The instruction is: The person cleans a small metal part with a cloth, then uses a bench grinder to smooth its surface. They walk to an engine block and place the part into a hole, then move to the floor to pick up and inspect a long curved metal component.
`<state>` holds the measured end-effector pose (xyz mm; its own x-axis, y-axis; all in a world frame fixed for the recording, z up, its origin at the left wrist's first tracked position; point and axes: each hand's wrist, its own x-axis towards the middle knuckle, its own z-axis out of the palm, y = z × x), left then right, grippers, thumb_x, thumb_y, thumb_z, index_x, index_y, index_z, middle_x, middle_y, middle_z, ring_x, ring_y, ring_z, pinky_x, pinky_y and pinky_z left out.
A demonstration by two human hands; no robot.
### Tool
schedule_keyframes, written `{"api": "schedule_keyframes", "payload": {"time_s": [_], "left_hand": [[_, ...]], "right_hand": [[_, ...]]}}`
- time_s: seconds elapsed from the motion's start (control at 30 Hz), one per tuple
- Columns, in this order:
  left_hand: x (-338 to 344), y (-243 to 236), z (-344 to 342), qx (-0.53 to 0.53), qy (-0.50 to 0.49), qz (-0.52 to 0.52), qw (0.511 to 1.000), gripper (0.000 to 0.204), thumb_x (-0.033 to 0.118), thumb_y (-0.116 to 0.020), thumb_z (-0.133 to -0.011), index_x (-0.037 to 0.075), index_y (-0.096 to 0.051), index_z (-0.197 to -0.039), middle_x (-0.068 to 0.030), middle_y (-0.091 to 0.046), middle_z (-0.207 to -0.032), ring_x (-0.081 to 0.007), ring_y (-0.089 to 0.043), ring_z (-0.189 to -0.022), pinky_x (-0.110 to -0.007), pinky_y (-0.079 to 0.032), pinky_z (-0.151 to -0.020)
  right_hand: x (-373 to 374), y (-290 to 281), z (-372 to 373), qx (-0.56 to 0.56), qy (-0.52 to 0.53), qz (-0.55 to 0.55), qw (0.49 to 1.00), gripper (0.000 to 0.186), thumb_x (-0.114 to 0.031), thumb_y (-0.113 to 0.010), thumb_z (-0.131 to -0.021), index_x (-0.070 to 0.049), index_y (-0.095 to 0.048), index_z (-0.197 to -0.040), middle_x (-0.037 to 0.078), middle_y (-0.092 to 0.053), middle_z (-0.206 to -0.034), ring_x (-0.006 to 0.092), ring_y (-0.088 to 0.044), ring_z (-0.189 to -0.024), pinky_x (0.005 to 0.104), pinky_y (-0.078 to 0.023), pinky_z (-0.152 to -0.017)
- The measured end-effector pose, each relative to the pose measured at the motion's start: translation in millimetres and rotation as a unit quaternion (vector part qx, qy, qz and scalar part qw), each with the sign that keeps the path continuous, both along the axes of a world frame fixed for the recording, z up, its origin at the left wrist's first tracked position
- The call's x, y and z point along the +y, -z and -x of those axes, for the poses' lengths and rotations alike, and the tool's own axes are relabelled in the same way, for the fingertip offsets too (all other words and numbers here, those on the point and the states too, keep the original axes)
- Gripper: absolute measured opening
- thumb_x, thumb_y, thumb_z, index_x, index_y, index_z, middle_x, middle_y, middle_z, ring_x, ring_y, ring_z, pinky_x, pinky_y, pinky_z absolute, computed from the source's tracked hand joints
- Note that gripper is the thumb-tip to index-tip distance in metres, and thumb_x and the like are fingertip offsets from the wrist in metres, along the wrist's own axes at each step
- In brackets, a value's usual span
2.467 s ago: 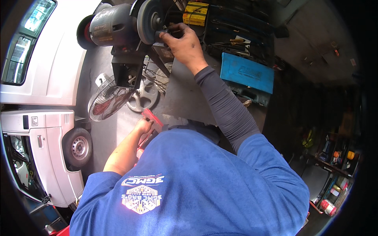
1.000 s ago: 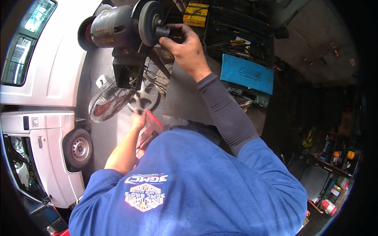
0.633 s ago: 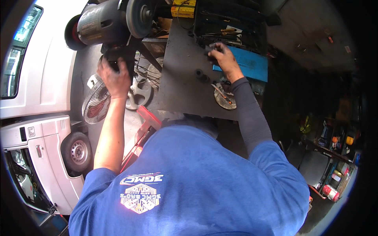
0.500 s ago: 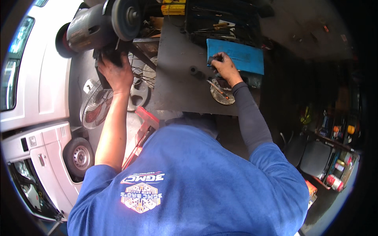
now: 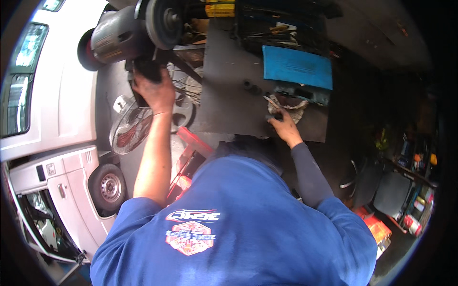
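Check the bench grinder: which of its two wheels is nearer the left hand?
The grey wheel on the workbench side; the left hand sits just below it. The dark wheel is at the grinder's far end.

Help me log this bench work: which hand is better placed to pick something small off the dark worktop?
Probably the right. The right hand already rests on the dark worktop, fingertips at a small part beside the wire brush wheel. The left hand is off the top, at the base under the bench grinder.

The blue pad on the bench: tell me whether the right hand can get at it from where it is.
Probably yes. The right hand rests at the bench's near edge by a wire brush; the blue pad lies just beyond, with only that brush between.
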<state>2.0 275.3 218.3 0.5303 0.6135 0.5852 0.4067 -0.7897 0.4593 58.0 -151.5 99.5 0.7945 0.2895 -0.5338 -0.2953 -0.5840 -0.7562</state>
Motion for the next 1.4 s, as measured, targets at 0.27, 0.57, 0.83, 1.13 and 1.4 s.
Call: {"api": "schedule_keyframes", "payload": {"time_s": [0.27, 0.57, 0.83, 1.13, 1.4], "left_hand": [[-67.8, 9.8, 9.7, -0.015, 0.026, -0.004, 1.0, 0.07, 0.027, -0.071, -0.099, -0.015, -0.041, -0.147, -0.0344, -0.051, -0.142, -0.0493, -0.047, -0.136, -0.056, -0.033, -0.12], [-170.4, 137.2, -68.6, 0.318, 0.298, 0.116, 0.892, 0.081, 0.03, -0.084, -0.088, 0.009, -0.046, -0.157, -0.031, -0.051, -0.151, -0.049, -0.055, -0.137, -0.05, -0.051, -0.113], [-153.1, 195.8, -98.2, 0.344, 0.367, -0.094, 0.859, 0.029, 0.03, -0.063, -0.101, 0.008, -0.075, -0.117, -0.0214, -0.07, -0.127, -0.0413, -0.065, -0.117, -0.052, -0.052, -0.099], [-450.8, 6.2, -49.0, 0.175, 0.58, 0.307, 0.734, 0.045, 0.013, -0.078, -0.098, 0.002, -0.063, -0.138, -0.0125, -0.072, -0.123, -0.0215, -0.069, -0.112, -0.036, -0.053, -0.101], [-650.5, -124.9, -13.4, 0.376, 0.626, 0.631, 0.26, 0.056, 0.032, -0.071, -0.104, -0.002, -0.057, -0.146, -0.0124, -0.067, -0.134, -0.0231, -0.066, -0.122, -0.038, -0.052, -0.108]], "right_hand": [[-30.2, -19.3, 17.2, -0.033, -0.019, 0.036, 0.999, 0.062, -0.032, -0.077, -0.09, -0.001, -0.06, -0.141, 0.024, -0.07, -0.129, 0.0362, -0.068, -0.123, 0.0413, -0.051, -0.107], [-132.6, -87.1, 66.2, 0.216, 0.332, -0.452, 0.799, 0.036, -0.024, -0.066, -0.098, -0.01, -0.063, -0.132, 0.007, -0.073, -0.117, 0.0222, -0.07, -0.1, 0.0378, -0.055, -0.087], [-258.7, -152.1, 115.2, 0.058, 0.443, -0.598, 0.665, 0.036, -0.03, -0.069, -0.1, -0.005, -0.069, -0.125, 0.015, -0.073, -0.119, 0.0253, -0.069, -0.107, 0.0381, -0.055, -0.091], [-368.8, -181.6, 166.1, -0.136, 0.455, -0.52, 0.71, 0.033, -0.024, -0.071, -0.101, -0.009, -0.061, -0.129, 0.011, -0.072, -0.121, 0.0213, -0.071, -0.104, 0.0362, -0.056, -0.088], [-400.2, -235.7, 206.0, -0.305, 0.47, -0.373, 0.74, 0.034, -0.019, -0.075, -0.103, -0.005, -0.062, -0.13, 0.01, -0.072, -0.119, 0.0181, -0.073, -0.103, 0.0353, -0.062, -0.09]]}}
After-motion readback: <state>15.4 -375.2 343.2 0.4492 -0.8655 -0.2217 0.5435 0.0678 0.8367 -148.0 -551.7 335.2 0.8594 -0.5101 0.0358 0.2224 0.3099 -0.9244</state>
